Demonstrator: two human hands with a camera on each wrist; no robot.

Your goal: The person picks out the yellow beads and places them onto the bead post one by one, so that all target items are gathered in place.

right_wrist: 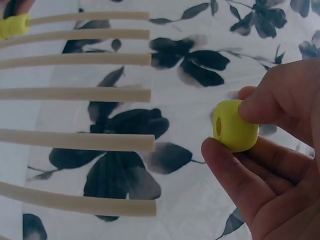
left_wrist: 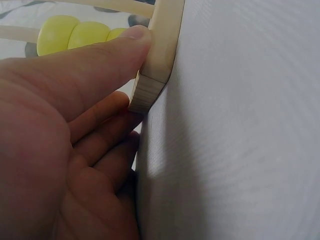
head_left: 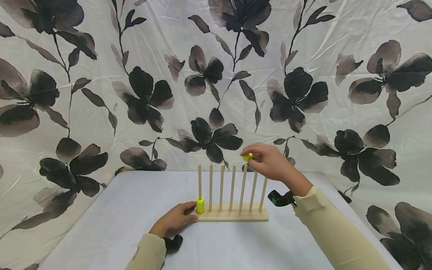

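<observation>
A wooden peg rack (head_left: 233, 216) with a row of upright rods stands on the white table. Yellow beads (head_left: 200, 205) are stacked at the foot of its leftmost rod. My left hand (head_left: 174, 217) grips the left end of the base, with the thumb (left_wrist: 120, 47) at the front by the beads and the fingers behind the end. Above the right-hand rods, my right hand (head_left: 270, 161) pinches one more yellow bead (right_wrist: 236, 126) between thumb and fingers. In the right wrist view the bead's hole faces the rods, and a gap separates it from the rod tips (right_wrist: 145, 143).
A white cloth (head_left: 141, 195) covers the table around the rack. Behind it hangs a pale curtain (head_left: 263, 123) printed with dark flowers. Black wrist cameras (head_left: 281, 198) are strapped below both hands, near the cream sleeves (head_left: 324, 213).
</observation>
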